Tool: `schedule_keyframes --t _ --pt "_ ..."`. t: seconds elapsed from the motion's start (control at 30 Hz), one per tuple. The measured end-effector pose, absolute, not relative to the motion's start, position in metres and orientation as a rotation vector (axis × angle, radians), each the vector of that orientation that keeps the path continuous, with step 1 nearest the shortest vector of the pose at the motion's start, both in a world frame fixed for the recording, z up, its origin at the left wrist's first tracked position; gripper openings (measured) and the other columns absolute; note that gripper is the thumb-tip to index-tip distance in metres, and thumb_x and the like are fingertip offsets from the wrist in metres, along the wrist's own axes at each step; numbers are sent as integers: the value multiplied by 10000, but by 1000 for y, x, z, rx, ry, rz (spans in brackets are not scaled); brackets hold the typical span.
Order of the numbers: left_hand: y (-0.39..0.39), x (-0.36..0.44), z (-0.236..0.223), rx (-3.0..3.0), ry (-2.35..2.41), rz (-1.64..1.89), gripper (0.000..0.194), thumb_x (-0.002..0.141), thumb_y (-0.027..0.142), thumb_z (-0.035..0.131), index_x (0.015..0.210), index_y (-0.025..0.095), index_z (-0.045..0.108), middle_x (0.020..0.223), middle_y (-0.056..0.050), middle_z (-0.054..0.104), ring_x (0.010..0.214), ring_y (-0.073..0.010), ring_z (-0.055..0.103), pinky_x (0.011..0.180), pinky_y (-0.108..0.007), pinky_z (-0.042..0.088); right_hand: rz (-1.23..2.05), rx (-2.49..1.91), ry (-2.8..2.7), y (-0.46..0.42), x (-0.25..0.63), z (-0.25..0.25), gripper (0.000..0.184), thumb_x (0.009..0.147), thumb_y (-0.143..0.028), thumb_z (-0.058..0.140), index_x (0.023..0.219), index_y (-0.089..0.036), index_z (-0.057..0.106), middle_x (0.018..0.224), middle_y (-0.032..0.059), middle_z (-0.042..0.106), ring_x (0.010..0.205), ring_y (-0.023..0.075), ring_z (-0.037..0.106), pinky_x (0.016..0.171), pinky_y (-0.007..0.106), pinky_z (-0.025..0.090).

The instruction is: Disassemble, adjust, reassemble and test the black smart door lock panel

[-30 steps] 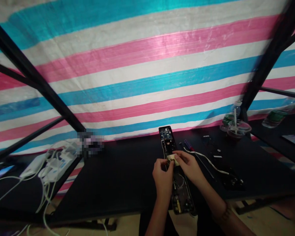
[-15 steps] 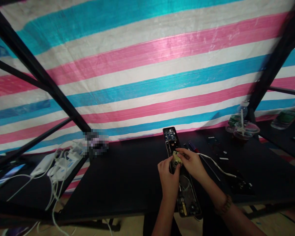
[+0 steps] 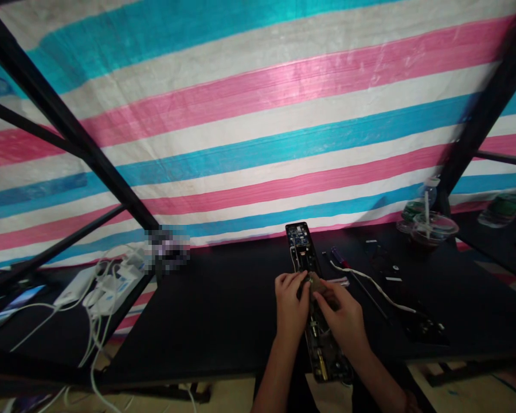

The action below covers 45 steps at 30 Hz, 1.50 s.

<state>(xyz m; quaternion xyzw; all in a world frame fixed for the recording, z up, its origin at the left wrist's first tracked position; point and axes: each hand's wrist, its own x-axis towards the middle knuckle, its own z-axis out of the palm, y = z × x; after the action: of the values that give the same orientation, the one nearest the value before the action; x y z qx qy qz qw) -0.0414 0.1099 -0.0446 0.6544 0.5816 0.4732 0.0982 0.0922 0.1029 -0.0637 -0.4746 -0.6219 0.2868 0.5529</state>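
Note:
A long, narrow black device casing lies lengthwise on the black table, its inside exposed. A circuit board shows at its far end, and a brass-coloured cylinder at its near end. Over the middle of the casing, my left hand and my right hand pinch a small flat yellowish metal plate from both sides. The fingers cover much of it. Just right of the hands lie a screwdriver with a dark handle and red collar and a white cable.
A dark panel with white labels lies to the right. Behind it stand a plastic cup with a straw and a bottle. At far left, a power strip carries tangled white cables. A striped tarp hangs behind the table.
The yellowish plate has tilted and moved slightly toward me. My right hand has drawn back and lower, uncovering a small clear item beside the casing.

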Motion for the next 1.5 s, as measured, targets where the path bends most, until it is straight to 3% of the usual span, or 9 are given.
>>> schedule_keyframes --t 0.1,0.3,0.57,0.8,1.1,1.2,1.33,1.5 --pt "109 -46 -41 1971 1682 1332 281 890 175 602 1132 243 727 1078 -71 735 1068 -251 567 959 -470 501 505 -1174 -1545 96 91 -67 250 908 -400 611 1038 -199 683 835 63 681 720 214 624 681 348 537" --pt "105 -50 -34 2090 1623 1231 286 912 199 574 1152 261 717 1091 -71 723 1078 -265 548 959 -482 490 462 -1210 -1581 90 93 -76 279 922 -433 597 1072 -202 643 853 60 662 739 216 605 698 356 524" --pt "105 -51 -34 2268 1639 1130 305 889 152 604 1157 268 694 1084 -59 717 1077 -251 513 940 -451 475 438 -1126 -1624 86 98 -81 148 943 -345 585 1007 -232 656 958 83 646 903 249 637 834 411 545" --pt "103 -49 -38 2289 1658 1122 333 888 177 610 1200 267 683 1133 -74 716 1110 -274 522 950 -486 463 341 -1134 -1640 92 103 -90 179 926 -333 594 1030 -251 715 1129 117 601 1097 301 581 964 529 505" --pt "101 -46 -47 2177 1690 1191 383 888 181 616 1242 316 673 1225 -53 718 1293 -318 477 1010 -572 440 530 -1101 -1622 101 106 -91 127 906 -315 626 909 -238 727 1207 119 556 1153 300 553 1004 515 482" --pt "99 -44 -56 2093 1641 1173 423 916 171 558 1307 313 631 1335 -46 662 1388 -306 408 1070 -599 412 640 -1106 -1565 104 102 -96 138 897 -314 626 986 -234 696 1230 119 560 1202 302 540 1052 520 447" --pt "97 -42 -65 2024 1537 1212 486 932 125 484 1376 301 572 1473 -51 543 1477 -257 315 1147 -565 368 884 -1058 -1385 106 95 -107 363 901 -351 604 1241 -243 538 1257 106 590 1223 271 567 1063 486 458" --pt "93 -38 -75 1675 1592 1413 520 897 187 580 1410 260 524 1655 -113 191 1457 -284 361 1127 -446 419 1120 -1052 -1217 109 91 -113 638 888 -395 609 1441 -252 325 1303 119 592 1221 263 601 1066 477 457"
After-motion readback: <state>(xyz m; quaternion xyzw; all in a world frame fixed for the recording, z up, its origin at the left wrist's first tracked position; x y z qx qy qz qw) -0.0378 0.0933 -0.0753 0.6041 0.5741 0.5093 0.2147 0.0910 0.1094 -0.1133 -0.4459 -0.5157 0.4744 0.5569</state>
